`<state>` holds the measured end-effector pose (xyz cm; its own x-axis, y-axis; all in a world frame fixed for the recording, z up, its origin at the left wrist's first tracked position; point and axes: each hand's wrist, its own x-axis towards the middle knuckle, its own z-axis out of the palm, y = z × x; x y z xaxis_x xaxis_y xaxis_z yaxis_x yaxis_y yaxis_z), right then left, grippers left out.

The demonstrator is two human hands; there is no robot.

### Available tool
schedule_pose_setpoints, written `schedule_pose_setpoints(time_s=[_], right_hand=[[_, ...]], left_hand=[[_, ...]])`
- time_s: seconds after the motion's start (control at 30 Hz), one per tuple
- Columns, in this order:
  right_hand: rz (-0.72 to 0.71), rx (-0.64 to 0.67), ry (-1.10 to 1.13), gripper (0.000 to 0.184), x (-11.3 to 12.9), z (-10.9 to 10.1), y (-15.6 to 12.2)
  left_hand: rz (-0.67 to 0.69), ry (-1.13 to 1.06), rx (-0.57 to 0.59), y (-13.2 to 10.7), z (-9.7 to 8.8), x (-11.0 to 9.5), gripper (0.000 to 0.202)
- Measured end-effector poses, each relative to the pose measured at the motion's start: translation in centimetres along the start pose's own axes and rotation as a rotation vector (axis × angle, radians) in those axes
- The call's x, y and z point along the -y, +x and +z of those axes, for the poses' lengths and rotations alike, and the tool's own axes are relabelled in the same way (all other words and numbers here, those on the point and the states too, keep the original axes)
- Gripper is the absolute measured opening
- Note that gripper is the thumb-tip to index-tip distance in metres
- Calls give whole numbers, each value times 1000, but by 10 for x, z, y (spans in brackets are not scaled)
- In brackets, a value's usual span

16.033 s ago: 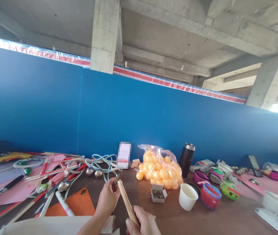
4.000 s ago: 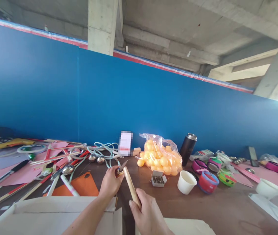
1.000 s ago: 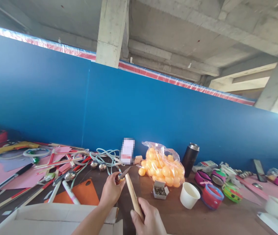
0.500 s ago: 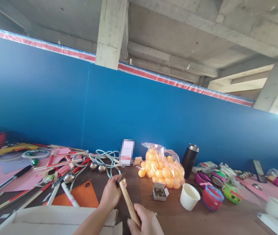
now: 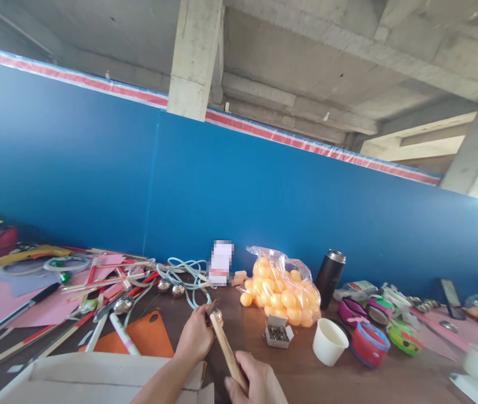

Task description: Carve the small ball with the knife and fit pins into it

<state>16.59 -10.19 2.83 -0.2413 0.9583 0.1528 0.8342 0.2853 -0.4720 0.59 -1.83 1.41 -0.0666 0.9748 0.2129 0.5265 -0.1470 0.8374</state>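
Observation:
My right hand (image 5: 258, 381) is closed round the lower part of a pale wooden handle (image 5: 229, 354), which slants up and to the left. At the handle's upper end, my left hand (image 5: 196, 335) is closed with its fingers round a small dark pointed piece (image 5: 213, 306). A shiny round metal part (image 5: 218, 314) shows just right of that piece. Whether these parts are joined to the handle, I cannot tell. To the right of the hands stands a small open box of tiny metal pieces (image 5: 278, 332), beside a white paper cup (image 5: 330, 342).
Behind stand a clear bag of orange balls (image 5: 283, 292) and a black bottle (image 5: 330, 278). Cardboard (image 5: 95, 379) lies at front left, near an orange sheet (image 5: 150, 336), a white marker (image 5: 124, 334) and shiny metal balls (image 5: 171, 288). Colourful wrist straps (image 5: 369, 342) sit at right.
The whole scene has shifted slightly right and down in view. Both hands keep hold with almost the same pose, and the handle keeps its slant.

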Motion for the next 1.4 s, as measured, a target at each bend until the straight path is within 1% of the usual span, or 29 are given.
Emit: schedule_pose_setpoints(time_s=[0.1,0.27,0.5,0.63,1.0,1.4], right_hand=[[7,5,4,18,-1,1,0],[11,12,0,15,-2,2,0],[30,20,-16,16,4,-2,1],[35,32,-22,15,4,-2,0],[-2,24,-58,9,-1,1,0],[12,46,-62,6,-3,3,1]], left_hand=[[-10,17,15,-1,0,1,25],[-22,41,24,-3,-1,-3,25],[-25,34,23,-4,-2,-7,24],[-37,48,25,-5,-2,-7,26],[8,67,38,-4,-1,-5,28],[3,89,50,-4,-1,-5,31]])
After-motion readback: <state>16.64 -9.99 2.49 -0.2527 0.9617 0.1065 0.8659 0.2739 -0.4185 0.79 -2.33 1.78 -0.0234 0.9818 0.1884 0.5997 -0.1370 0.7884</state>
